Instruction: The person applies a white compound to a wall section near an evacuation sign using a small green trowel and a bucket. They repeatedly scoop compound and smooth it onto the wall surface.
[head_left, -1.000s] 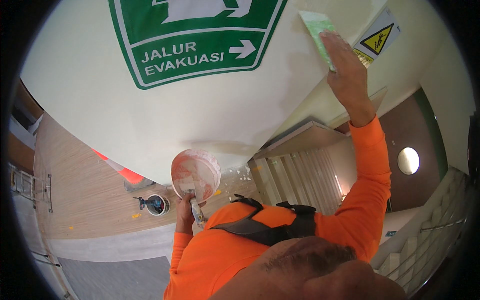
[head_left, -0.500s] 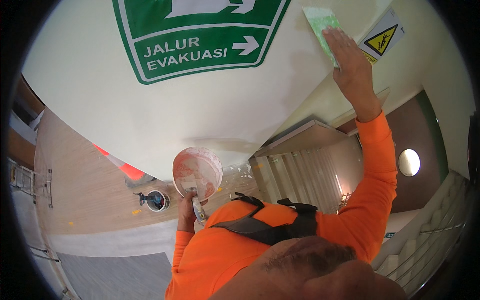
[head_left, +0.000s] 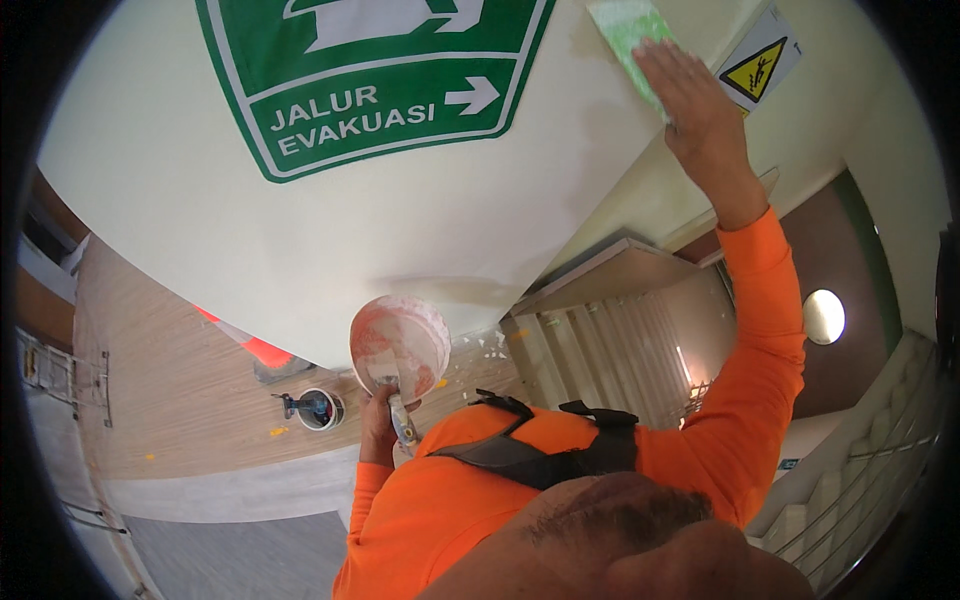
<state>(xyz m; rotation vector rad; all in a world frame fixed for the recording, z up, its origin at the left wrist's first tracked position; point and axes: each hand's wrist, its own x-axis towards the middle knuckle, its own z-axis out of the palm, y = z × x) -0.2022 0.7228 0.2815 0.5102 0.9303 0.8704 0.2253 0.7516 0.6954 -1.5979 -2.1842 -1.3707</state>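
Observation:
My right hand [head_left: 700, 125], arm stretched up, presses a flat green-and-white putty spreader [head_left: 628, 45] against the white wall [head_left: 430, 230] near its corner edge. The fingers lie over the spreader's back. At waist height my left hand [head_left: 378, 425] holds a pinkish, putty-smeared bucket [head_left: 428, 345] by its near side. The same hand also grips a putty knife [head_left: 402, 418], its blade reaching inside the bucket and its handle towards my body. Some fingers are hidden under the bucket and handle.
A green evacuation sign [head_left: 380, 115] and a yellow warning sign [head_left: 755, 70] are on the walls. Stairs [head_left: 595, 350] descend on the right. On the wooden floor [head_left: 180, 380] are a small tub [head_left: 320, 408] with dark contents and an orange-white cone [head_left: 262, 350].
My right hand has slid the spreader slightly upward along the wall. My left hand keeps its hold on the bucket and putty knife. The whole view has shifted a little.

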